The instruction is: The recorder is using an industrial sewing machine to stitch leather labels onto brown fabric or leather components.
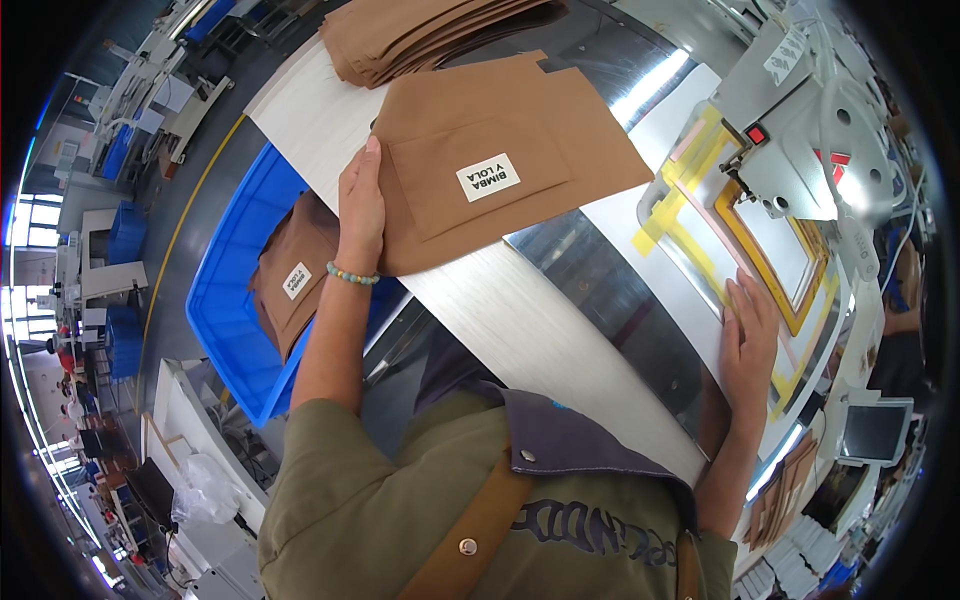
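My left hand, a beaded bracelet at its wrist, grips the left edge of a brown fabric panel. The panel has a stitched patch pocket with a white label and lies over the pale table. On the right, my right hand rests with fingers apart on a clear template edged with yellow tape and a pink strip, beside a yellow frame under the sewing machine head.
A stack of brown pieces lies at the back. Left of the table, a blue bin holds labelled brown pieces. A white side table stands lower left, a small screen at right. Other workstations line the far left.
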`<action>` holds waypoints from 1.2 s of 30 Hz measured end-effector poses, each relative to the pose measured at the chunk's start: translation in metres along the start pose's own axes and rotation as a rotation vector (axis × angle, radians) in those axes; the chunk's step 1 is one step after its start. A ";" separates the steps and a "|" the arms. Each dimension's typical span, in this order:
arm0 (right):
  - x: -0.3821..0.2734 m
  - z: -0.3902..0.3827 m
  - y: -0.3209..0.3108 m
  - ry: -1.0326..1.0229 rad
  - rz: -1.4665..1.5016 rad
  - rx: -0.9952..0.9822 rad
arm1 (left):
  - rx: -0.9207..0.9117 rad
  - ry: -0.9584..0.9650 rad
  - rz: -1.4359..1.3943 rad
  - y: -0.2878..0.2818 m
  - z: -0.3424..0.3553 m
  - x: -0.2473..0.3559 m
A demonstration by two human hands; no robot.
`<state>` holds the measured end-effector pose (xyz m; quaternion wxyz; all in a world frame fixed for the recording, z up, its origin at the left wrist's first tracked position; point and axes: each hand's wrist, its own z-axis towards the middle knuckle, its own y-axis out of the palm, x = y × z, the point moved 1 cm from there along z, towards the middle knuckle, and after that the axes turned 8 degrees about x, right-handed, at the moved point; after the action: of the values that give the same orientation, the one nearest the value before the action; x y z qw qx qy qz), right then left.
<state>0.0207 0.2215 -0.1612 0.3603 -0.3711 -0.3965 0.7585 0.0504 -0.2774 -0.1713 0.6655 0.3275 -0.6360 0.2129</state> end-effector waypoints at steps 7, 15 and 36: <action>0.006 -0.005 0.001 0.022 -0.016 -0.026 | 0.231 0.398 0.462 -0.115 0.023 0.031; 0.013 -0.006 0.001 -0.011 -0.023 -0.031 | 0.531 0.411 1.188 -0.352 0.003 0.032; 0.012 -0.005 -0.005 -0.024 0.032 0.009 | -0.098 0.395 1.629 -0.294 0.017 -0.110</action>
<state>0.0206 0.2352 -0.1621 0.3450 -0.3664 -0.3914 0.7704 0.2328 -0.4791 -0.3291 0.4164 -0.3067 -0.5540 0.6524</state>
